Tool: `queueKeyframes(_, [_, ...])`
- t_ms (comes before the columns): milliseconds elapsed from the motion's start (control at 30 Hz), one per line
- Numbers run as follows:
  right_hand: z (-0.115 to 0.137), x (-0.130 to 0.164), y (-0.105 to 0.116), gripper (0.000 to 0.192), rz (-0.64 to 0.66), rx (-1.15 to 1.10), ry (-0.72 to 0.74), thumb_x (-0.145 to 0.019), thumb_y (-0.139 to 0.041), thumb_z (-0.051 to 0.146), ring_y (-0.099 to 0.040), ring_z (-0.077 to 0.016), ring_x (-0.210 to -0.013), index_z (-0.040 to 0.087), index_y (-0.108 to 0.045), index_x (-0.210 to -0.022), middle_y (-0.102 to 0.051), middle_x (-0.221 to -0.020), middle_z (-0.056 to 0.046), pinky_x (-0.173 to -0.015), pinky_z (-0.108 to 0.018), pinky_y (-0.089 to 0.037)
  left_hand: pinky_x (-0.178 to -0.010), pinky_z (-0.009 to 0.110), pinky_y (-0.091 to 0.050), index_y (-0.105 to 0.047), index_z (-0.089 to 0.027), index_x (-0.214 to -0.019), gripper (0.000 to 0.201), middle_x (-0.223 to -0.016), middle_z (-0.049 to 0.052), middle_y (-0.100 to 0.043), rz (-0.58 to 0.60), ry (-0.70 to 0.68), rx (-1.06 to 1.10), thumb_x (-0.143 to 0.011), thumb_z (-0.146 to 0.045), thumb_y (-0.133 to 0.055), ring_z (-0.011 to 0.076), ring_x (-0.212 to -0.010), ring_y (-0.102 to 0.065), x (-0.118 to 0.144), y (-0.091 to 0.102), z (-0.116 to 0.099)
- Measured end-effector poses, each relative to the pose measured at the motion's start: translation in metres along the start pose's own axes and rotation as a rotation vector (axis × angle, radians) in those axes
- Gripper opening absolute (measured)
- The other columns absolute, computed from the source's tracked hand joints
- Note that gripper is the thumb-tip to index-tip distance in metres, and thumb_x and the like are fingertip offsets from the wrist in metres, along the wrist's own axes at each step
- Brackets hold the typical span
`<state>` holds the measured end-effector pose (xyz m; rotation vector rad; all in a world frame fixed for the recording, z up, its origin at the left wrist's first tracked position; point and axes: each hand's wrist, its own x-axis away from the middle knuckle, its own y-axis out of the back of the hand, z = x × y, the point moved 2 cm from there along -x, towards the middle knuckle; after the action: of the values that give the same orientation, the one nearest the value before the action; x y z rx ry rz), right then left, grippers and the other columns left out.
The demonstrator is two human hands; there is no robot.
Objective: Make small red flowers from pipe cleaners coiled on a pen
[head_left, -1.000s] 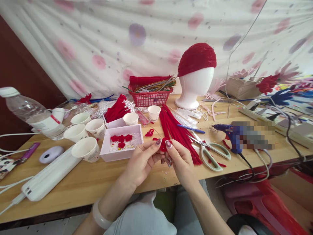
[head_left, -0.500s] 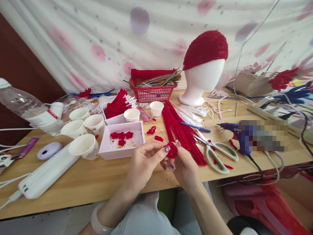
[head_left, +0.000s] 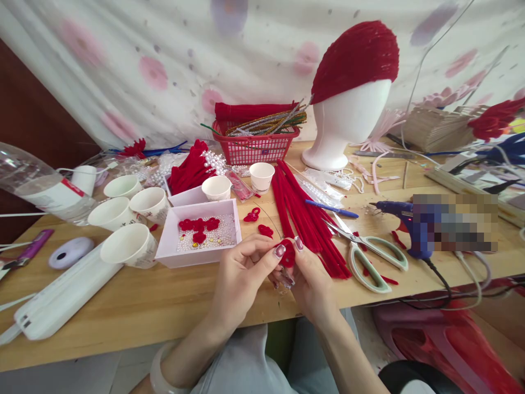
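Note:
Between my two hands I hold a small red fuzzy pipe-cleaner piece (head_left: 288, 255), rounded in shape, above the table's front edge. My left hand (head_left: 245, 279) pinches it from the left with thumb and fingers. From the other side my right hand (head_left: 314, 284) grips it, thumb on top. A thin wire rises by the left fingertips. Two more red looped pieces (head_left: 265, 231) lie on the table just beyond. A bundle of red pipe cleaners (head_left: 299, 219) spreads behind my right hand. To the left, a white box (head_left: 174, 253) contains pearl beads and red shaped pieces.
Green-handled scissors (head_left: 371, 254) and a blue pen (head_left: 331, 208) lie right, near a blue glue gun (head_left: 394, 208). Several paper cups (head_left: 127, 249) and a white power strip (head_left: 61, 295) stand left. Behind are a red basket (head_left: 256, 148) and a white mannequin head (head_left: 348, 123) with a red cap.
The camera view has shifted and tilted slightly. Both hands keep their hold on the red piece, with hardly any change in finger position.

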<state>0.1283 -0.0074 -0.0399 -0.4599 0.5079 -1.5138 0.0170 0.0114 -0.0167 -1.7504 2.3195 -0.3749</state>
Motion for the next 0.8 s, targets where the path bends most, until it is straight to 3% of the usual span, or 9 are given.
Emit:
queueKeyframes(367, [0.001,-0.001,0.001,0.049,0.01,0.036,-0.031,-0.088,-0.065,0.057,-0.039,-0.012,-0.054,0.021,-0.048,-0.06,-0.042,-0.059,0.004,-0.052,-0.026,-0.037,-0.061,0.019,-0.052,-0.077,-0.017,-0.074,0.012,-0.082,0.001,-0.066,-0.059,0.037,0.026,-0.081,-0.027,-0.076,0.0095,-0.066,-0.061,-0.001,-0.003,0.001])
queueKeyframes(600, [-0.005,0.001,0.004,0.062,0.054,0.005,-0.054,-0.09,-0.04,0.075,-0.035,-0.0127,-0.048,0.022,-0.053,-0.063,-0.041,-0.056,0.003,-0.049,-0.028,-0.038,-0.058,0.023,-0.052,-0.073,-0.014,-0.068,0.021,-0.062,0.002,-0.066,-0.038,0.201,0.143,-0.08,-0.031,-0.075,0.0123,-0.059,-0.06,0.0,-0.007,0.003])
queueKeyframes(800, [-0.006,0.01,0.012,0.042,-0.048,0.095,0.057,-0.091,-0.061,0.055,-0.041,-0.0138,-0.057,0.021,-0.054,-0.067,-0.047,-0.063,0.002,-0.054,-0.027,-0.035,-0.065,0.023,-0.056,-0.078,-0.015,-0.075,0.015,-0.085,0.005,-0.073,-0.082,0.171,0.114,-0.079,-0.029,-0.077,0.0131,-0.07,-0.066,0.004,-0.008,0.003])
